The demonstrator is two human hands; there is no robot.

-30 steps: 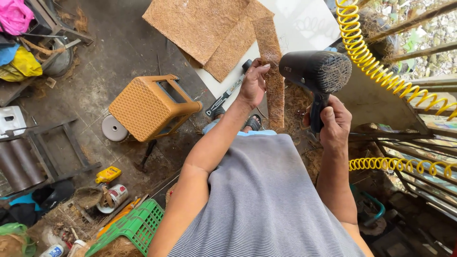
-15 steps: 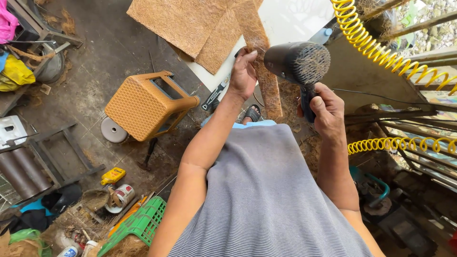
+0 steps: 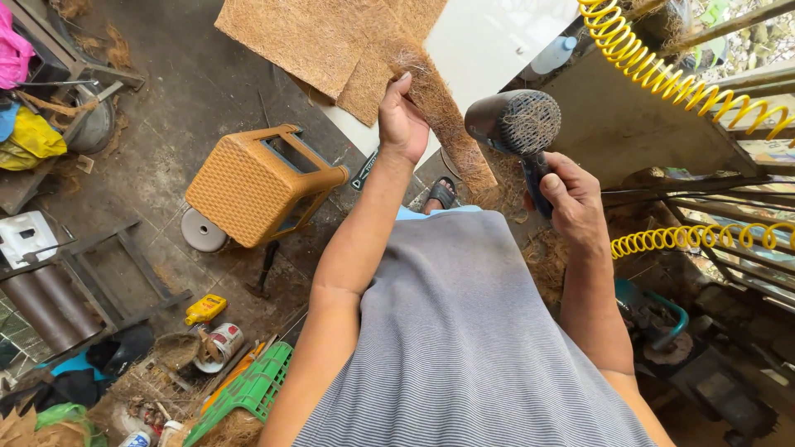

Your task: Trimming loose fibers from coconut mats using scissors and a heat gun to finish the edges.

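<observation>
Coir strip (image 3: 443, 116) hangs pinched in the left hand (image 3: 402, 124); right hand (image 3: 571, 194) is clenched round the black blower (image 3: 513, 124), its nozzle beside that grip. Loose fibre remains on the strip.

Soft daylight is coming in even, nothing is casting hard shadows. The white board (image 3: 489, 41) just beyond the left hand's fingers (image 3: 403, 83) is blowing out to glare. Wide-lens bending is showing at the edges. Everything's staying pretty sharp, no real blur.
</observation>
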